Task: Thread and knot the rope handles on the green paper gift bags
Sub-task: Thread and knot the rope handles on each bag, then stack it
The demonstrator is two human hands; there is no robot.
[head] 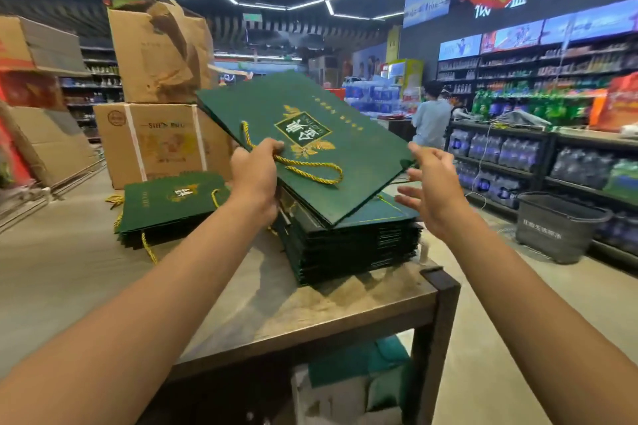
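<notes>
The left hand (253, 171) grips a flat green bag (303, 141) at its near left edge, thumb on top, pinching the bag together with its gold rope (312, 171). The rope runs from under the thumb in a loop across the bag's printed face; a second strand shows at the bag's left edge. The bag is lifted and tilted, its far corner raised, its near end just above the tall stack (348, 241) of folded green bags on the table (345, 317).

The right hand (431, 183) is spread, fingers apart and slightly bent, at the bag's right corner; it seems to touch the edge with its fingertips, though the blur makes that hard to settle. It holds nothing.

A lower pile (169, 207) of green bags lies left of the stack, gold rope ends trailing from it over the table. Behind it stand cardboard boxes (155, 141), one on another. Right of the table a grey basket (556, 224) sits on the floor before shelves (552, 162) of bottled drinks. A person (431, 117) in a light shirt stands further back in the aisle.
</notes>
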